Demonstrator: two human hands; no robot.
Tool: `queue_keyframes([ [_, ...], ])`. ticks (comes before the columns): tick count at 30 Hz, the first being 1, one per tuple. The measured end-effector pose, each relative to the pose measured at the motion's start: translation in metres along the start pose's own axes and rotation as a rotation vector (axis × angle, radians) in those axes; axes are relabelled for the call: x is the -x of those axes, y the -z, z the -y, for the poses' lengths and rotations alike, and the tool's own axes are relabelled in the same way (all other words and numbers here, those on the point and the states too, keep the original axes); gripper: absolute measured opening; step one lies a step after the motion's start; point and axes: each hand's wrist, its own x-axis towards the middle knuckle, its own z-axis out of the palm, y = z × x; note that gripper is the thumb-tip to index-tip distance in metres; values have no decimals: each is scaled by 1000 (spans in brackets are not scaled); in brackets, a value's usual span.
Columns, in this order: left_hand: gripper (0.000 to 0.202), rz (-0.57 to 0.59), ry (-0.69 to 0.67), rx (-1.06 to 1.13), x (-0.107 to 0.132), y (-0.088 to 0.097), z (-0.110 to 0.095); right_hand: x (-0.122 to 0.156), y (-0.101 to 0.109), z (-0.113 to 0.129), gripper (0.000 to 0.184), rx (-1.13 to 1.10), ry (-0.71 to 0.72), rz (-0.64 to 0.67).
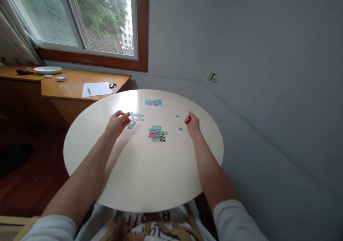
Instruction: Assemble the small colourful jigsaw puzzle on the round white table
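Observation:
My left hand (118, 122) is over the left side of the table, thumb and fingers pinched together; what they hold, if anything, is too small to make out. Right beside its fingertips lies a spread of loose jigsaw puzzle pieces (137, 117), mostly green. A partly joined jigsaw puzzle (157, 134) with colourful cartoon figures sits between the two hands. On the right, my right hand (192, 122) has its fingers curled in, and their inside is hidden. Near it are a green puzzle piece (177, 116) and a pink-and-green puzzle piece (180, 129).
A picture card (152, 103) with a similar cartoon lies toward the far edge of the round white table (150, 173). Behind at left, a wooden desk (66, 87) carries paper (97, 89), keys (113, 86) and a white plate (48, 70). A wall stands close on the right.

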Motion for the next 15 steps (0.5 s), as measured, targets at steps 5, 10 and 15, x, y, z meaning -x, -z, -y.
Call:
queue_keyframes([
  [5, 37, -1, 27, -29, 4, -4, -1, 6, -8, -18, 23, 545, 230, -1],
  [10, 38, -50, 49, -52, 8, -8, -3, 7, -6, -25, 12, 771, 285, 8],
  [15, 38, -91, 57, -39, 11, -8, 0, 6, 3, -27, 21, 879, 335, 3],
])
